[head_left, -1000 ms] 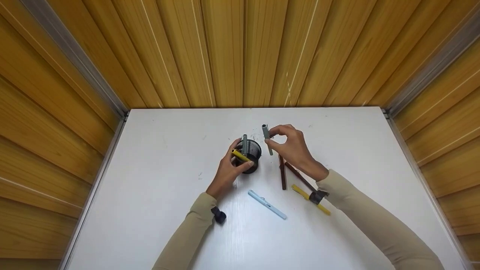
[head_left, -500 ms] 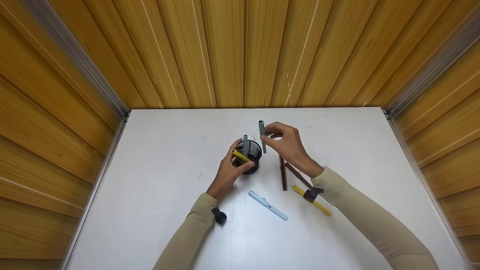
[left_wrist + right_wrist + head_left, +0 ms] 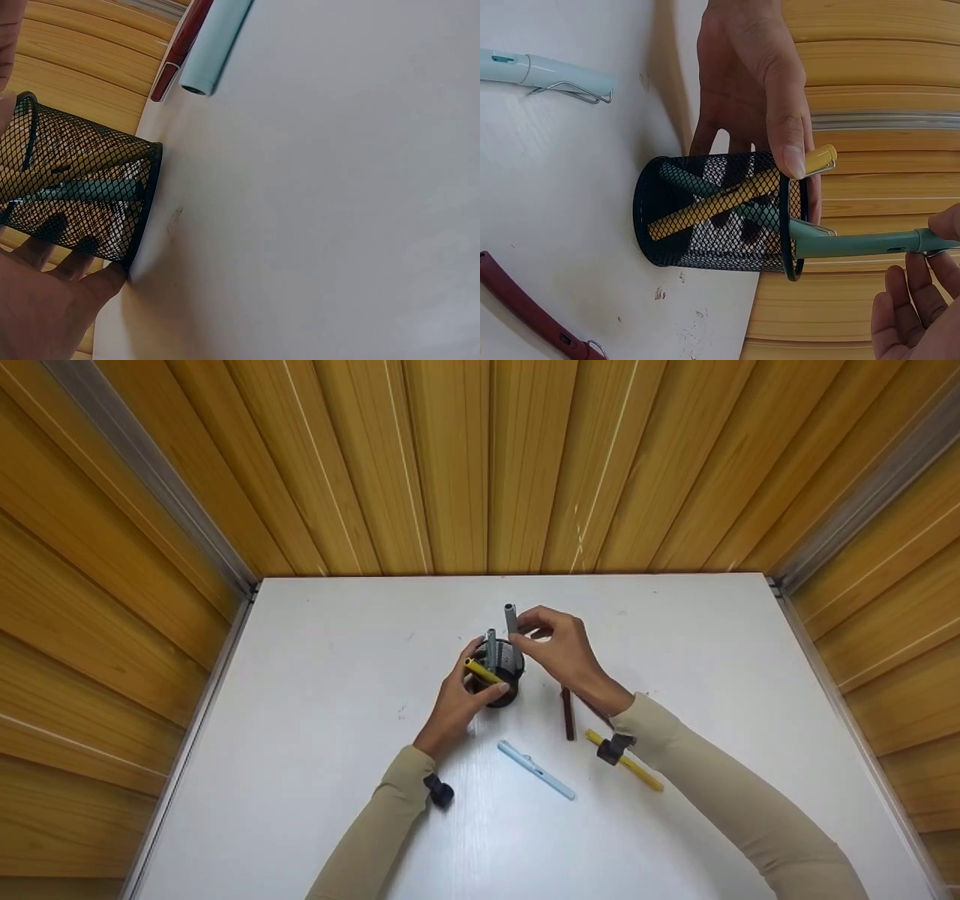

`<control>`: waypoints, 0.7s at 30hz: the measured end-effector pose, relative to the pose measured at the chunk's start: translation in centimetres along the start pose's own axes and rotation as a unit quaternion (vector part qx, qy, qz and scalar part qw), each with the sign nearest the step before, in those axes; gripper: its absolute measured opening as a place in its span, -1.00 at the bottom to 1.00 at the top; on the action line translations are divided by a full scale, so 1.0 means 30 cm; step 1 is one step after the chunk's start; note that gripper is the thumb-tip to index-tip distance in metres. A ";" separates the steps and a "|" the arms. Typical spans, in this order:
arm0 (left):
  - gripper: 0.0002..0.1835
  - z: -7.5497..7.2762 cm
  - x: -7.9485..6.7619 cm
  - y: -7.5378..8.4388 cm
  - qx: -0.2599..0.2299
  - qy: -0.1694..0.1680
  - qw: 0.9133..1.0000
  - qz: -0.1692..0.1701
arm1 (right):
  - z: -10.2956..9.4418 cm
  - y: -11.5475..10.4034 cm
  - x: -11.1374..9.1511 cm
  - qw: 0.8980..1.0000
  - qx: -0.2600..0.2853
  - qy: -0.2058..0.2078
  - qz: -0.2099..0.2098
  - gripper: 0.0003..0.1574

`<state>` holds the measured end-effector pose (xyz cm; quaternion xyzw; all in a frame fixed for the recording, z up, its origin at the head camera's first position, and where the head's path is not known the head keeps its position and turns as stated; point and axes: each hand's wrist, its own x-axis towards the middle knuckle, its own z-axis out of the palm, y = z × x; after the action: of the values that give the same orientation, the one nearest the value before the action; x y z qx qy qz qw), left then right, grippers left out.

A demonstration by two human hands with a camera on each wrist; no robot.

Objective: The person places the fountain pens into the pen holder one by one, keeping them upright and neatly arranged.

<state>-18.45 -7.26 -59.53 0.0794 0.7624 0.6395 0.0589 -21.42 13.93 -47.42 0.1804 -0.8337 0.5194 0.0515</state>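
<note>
A black mesh pen holder point(image 3: 504, 679) stands mid-table. My left hand point(image 3: 471, 681) grips its side, thumb over the rim point(image 3: 789, 161). Inside it lean a yellow pen point(image 3: 735, 199) and a grey-green pen point(image 3: 490, 648). My right hand point(image 3: 523, 628) pinches a second grey-green pen point(image 3: 511, 620) by its upper part. The lower end of this pen point(image 3: 855, 244) sits just at the holder's rim point(image 3: 793, 225), pointing in. In the left wrist view the holder point(image 3: 75, 195) rests against my palm point(image 3: 45, 315).
Loose on the white table point(image 3: 315, 750) lie a light blue pen point(image 3: 536, 769), a dark red pen point(image 3: 568, 712) and a yellow pen point(image 3: 628, 763) by my right sleeve. Wood-panelled walls enclose the table on three sides.
My right hand has carried the grey-green pen leftward, from beside the holder to its rim. My left hand has stayed on the holder.
</note>
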 end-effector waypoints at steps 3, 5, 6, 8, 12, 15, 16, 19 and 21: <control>0.00 -0.002 0.001 -0.002 -0.005 -0.003 1.000 0.005 | 0.011 0.009 0.001 1.000 -0.005 -0.003 0.003 -0.78; 0.00 -0.003 0.001 -0.001 -0.007 -0.004 1.000 0.010 | 0.018 0.017 0.002 1.000 -0.011 -0.005 0.004 -0.78; 0.00 -0.003 0.001 -0.001 -0.008 -0.005 1.000 0.011 | 0.021 0.021 0.003 1.000 -0.014 -0.007 0.004 -0.78; 0.00 -0.002 0.002 0.000 -0.010 -0.006 1.000 0.012 | 0.024 0.030 0.002 1.000 -0.018 -0.010 0.005 -0.77; 0.01 0.000 0.004 -0.001 -0.002 -0.002 1.000 0.007 | 0.030 0.047 -0.004 1.000 -0.017 -0.016 0.010 -0.77; 0.02 -0.001 0.005 -0.002 -0.004 -0.003 1.000 0.005 | 0.035 0.062 -0.012 1.000 -0.011 -0.017 0.012 -0.77; 0.02 -0.001 0.005 -0.002 -0.004 -0.004 1.000 0.006 | 0.038 0.066 -0.015 1.000 -0.010 -0.018 0.013 -0.77; 0.02 -0.001 0.005 -0.003 -0.004 -0.004 1.000 0.009 | 0.047 0.082 -0.023 1.000 -0.012 -0.017 0.016 -0.78; 0.02 -0.001 0.005 -0.004 -0.003 -0.004 1.000 0.010 | 0.054 0.094 -0.028 0.999 -0.022 -0.014 0.020 -0.78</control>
<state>-18.60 -7.28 -59.65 0.0894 0.7596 0.6417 0.0557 -21.47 13.82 -50.76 0.1697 -0.8490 0.4993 0.0336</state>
